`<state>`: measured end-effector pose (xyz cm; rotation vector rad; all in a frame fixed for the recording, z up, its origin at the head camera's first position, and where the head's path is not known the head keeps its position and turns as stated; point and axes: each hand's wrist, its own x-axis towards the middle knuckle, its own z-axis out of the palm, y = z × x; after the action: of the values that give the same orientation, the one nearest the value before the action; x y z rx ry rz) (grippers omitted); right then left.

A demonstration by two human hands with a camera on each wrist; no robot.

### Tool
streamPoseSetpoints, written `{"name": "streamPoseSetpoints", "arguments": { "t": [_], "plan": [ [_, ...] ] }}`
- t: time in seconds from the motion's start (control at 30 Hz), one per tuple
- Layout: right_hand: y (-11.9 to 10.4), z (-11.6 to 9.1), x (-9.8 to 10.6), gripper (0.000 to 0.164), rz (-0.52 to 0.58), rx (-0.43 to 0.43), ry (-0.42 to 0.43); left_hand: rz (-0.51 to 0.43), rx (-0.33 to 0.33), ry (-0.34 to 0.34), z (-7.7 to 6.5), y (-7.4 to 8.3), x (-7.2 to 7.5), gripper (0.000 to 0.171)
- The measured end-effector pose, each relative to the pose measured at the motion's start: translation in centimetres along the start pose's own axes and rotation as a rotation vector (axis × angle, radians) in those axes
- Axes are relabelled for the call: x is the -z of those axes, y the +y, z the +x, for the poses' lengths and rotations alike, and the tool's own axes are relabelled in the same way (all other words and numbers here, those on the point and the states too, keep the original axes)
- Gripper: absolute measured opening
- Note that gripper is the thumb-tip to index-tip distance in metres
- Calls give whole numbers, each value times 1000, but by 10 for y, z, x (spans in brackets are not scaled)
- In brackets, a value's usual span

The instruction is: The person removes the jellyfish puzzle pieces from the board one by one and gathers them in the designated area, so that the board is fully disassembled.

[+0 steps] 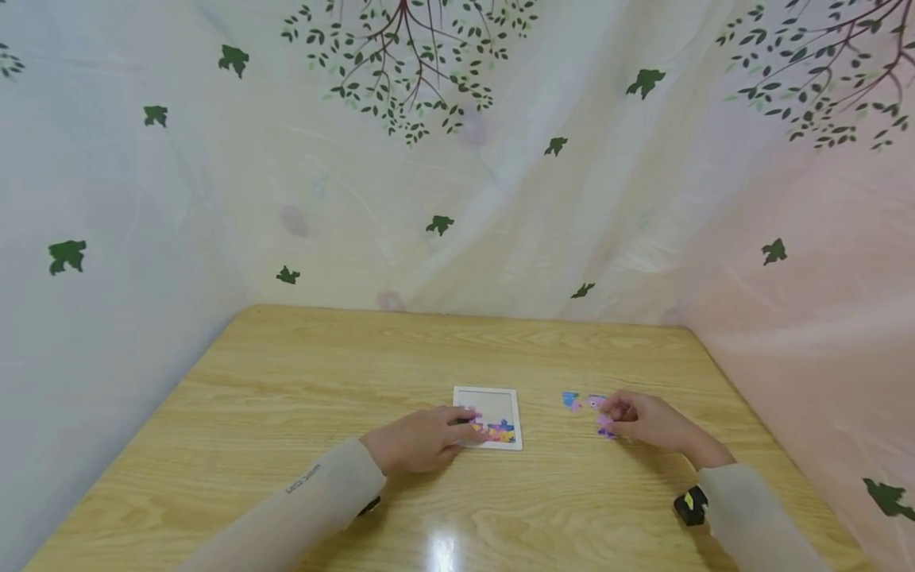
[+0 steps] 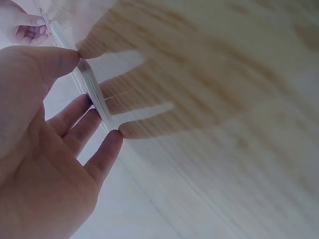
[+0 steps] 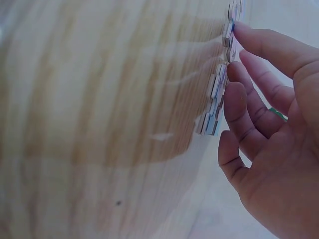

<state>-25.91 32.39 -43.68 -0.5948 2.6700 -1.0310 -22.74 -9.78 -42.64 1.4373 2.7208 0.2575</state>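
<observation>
A square white-framed jigsaw tray (image 1: 519, 421) lies on the table, with colourful pieces fitted along its near side and part of its left side. My left hand (image 1: 422, 438) rests at the tray's left edge. In the left wrist view, the thumb (image 2: 62, 60) and fingertips touch the frame (image 2: 92, 89). Over to the right, my right hand (image 1: 654, 425) is above several loose jigsaw pieces (image 1: 605, 425), pink and purple. The right wrist view has the thumb touching one piece in a row of flat pieces (image 3: 218, 82); the other fingers are bent loosely beside them.
Another loose blue and pink piece (image 1: 569, 400) lies between the tray and my right hand. The wooden table (image 1: 343, 357) meets a leaf-printed curtain (image 1: 443, 270) at the back and both sides. A dark wrist device (image 1: 690, 506) sits at my right cuff.
</observation>
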Motion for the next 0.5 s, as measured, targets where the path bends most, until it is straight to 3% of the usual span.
{"name": "streamPoseSetpoints", "arguments": {
  "t": [0.3,0.5],
  "plan": [
    [-1,4,2,25,-8,7,6,39,1,1,2,-1,-5,38],
    [-12,11,0,24,-25,34,10,116,-27,41,1,-2,-7,40]
  ]
}}
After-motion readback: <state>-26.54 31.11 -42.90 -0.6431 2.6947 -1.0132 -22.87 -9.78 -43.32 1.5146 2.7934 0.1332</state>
